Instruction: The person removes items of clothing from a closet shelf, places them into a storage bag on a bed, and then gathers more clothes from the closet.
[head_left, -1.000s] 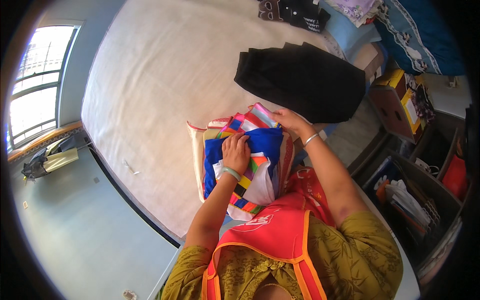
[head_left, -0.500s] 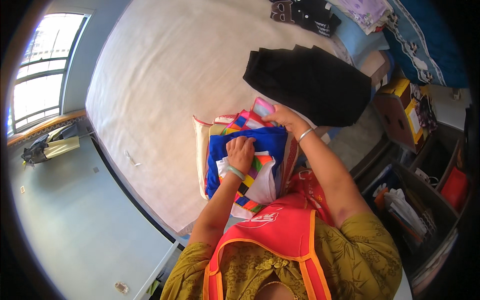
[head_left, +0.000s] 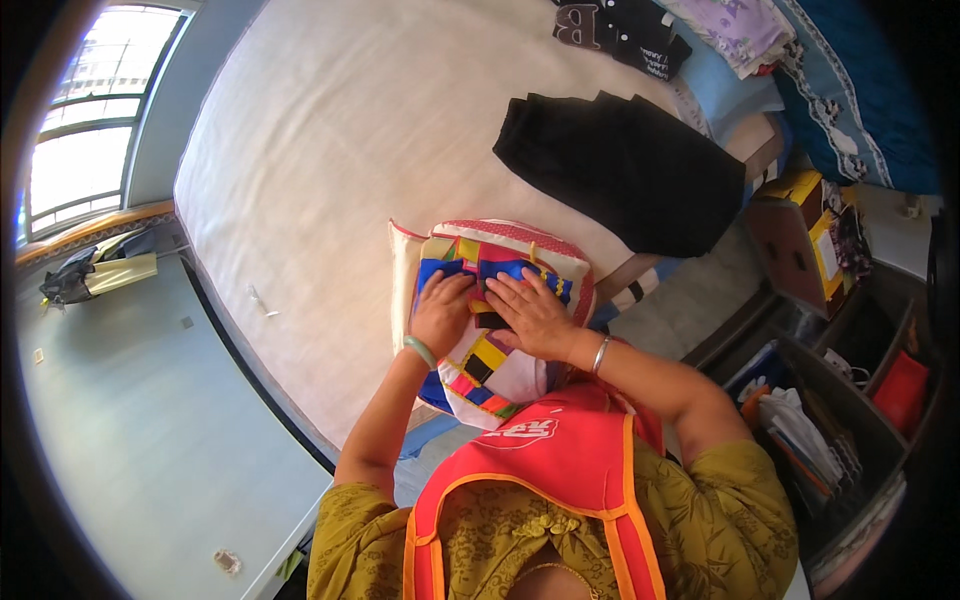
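Observation:
A colourful patchwork cloth (head_left: 483, 357), with blue, white, yellow, black and pink pieces, lies in folds close in front of me. Under it is a cream cushion-like thing (head_left: 400, 285) with red patterned trim. My left hand (head_left: 443, 310), with a pale green bangle at its wrist, rests on the left of the cloth, its fingers laid over a blue part. Beside it my right hand (head_left: 535, 318), wearing a silver bangle, presses down with fingers spread across the blue and dark pieces. The cloth directly beneath both palms is hidden.
Black folded trousers or shorts (head_left: 625, 175) lie on the cream bed cover (head_left: 330, 130) to the right. Farther back are a black printed garment (head_left: 625, 38) and a lilac one. Open drawers (head_left: 850, 500) and a yellow-brown box (head_left: 795, 245) stand at my right.
My right hand has left the pink-edged upper corner and come down beside the left. The cloth's top part now sits lower, baring the red patterned trim. My left hand has shifted left.

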